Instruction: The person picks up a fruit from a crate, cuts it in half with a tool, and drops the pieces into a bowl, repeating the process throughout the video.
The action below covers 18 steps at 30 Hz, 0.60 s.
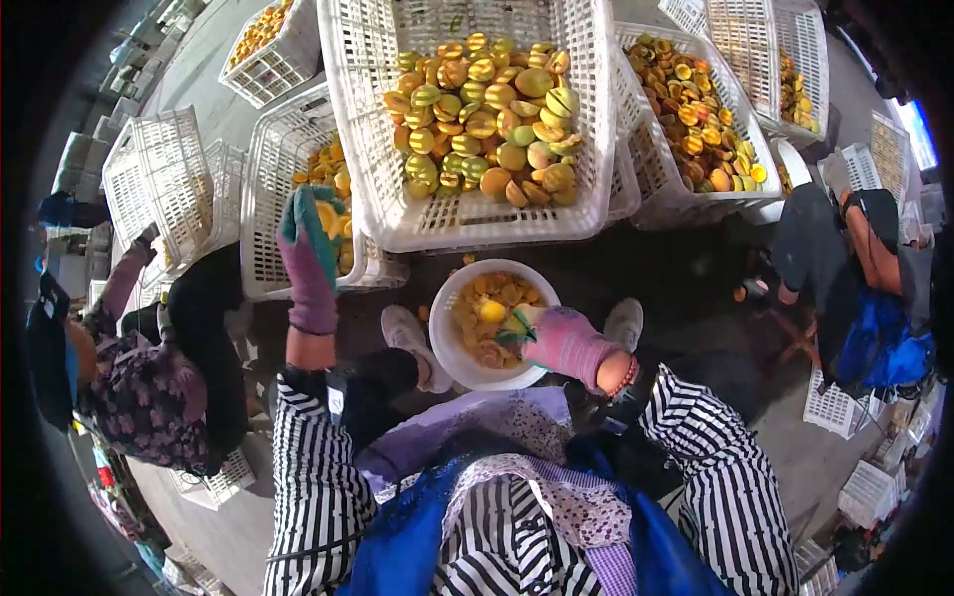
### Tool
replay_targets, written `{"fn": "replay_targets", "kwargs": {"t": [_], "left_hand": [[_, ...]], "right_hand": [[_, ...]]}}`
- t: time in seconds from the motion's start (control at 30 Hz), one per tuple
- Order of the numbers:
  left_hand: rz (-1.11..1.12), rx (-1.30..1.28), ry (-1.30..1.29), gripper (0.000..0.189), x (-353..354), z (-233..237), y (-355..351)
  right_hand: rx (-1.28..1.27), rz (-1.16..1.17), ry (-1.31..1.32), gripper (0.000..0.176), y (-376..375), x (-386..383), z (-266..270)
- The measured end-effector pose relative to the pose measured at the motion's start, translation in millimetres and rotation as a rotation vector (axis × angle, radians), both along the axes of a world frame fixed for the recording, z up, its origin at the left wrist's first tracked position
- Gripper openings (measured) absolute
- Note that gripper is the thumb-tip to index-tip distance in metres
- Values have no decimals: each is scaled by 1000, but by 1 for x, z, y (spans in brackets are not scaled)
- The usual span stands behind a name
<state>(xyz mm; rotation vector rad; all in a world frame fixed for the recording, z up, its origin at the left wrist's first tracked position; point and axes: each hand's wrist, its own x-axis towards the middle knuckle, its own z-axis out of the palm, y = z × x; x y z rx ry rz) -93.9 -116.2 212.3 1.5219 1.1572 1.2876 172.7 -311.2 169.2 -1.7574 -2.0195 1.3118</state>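
My left hand [310, 243], in a purple and green glove, reaches over the rim of a white crate [268, 189] at the left. Its fingers are stretched out beside yellow-orange fruit halves [338, 223], and I see nothing held. My right hand [561, 338], in a pink and green glove, is over the right side of a white tub [445, 348] between my shoes. The tub holds fruit pieces [487, 348], with a bright yellow piece [492, 311] just left of my fingertips. My right fingers are bent together; what they hold, if anything, cannot be made out.
A large white crate [477, 233] of cut, green-orange fruit stands tilted ahead of me. Another crate [696, 204] of fruit halves is at its right, with more crates [159, 184] at the left. People sit at the left [149, 397] and right [825, 258].
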Motion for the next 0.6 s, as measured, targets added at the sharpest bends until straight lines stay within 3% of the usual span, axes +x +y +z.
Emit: {"fn": "replay_targets", "kwargs": {"t": [0.03, 0.1, 0.13, 0.2, 0.27, 0.3, 0.37, 0.4, 0.6], "left_hand": [[-5, 7, -4, 34, -5, -6, 11], [431, 266, 1329, 35, -5, -12, 16], [422, 266, 1330, 35, 3, -14, 16], [301, 563, 1129, 36, 37, -12, 15], [14, 551, 1149, 34, 81, -27, 12], [-170, 398, 996, 35, 103, -43, 11], [-244, 202, 1051, 41, 146, -79, 9], [-303, -74, 1131, 45, 170, -72, 4], [-260, 87, 1216, 46, 212, -126, 10]], "right_hand": [[-22, -10, -69, 50, 0, 4, -4], [30, -64, -125, 51, -8, 5, -14], [25, -70, -124, 51, -12, 8, -17], [87, -82, -111, 51, -12, 8, -9], [103, -79, -132, 51, -17, 12, -9], [106, -72, -114, 50, -16, 15, -10], [108, -68, -105, 50, -16, 20, -11], [136, -124, -59, 49, -16, 23, -8], [189, -390, 73, 46, -5, 44, 23]]}}
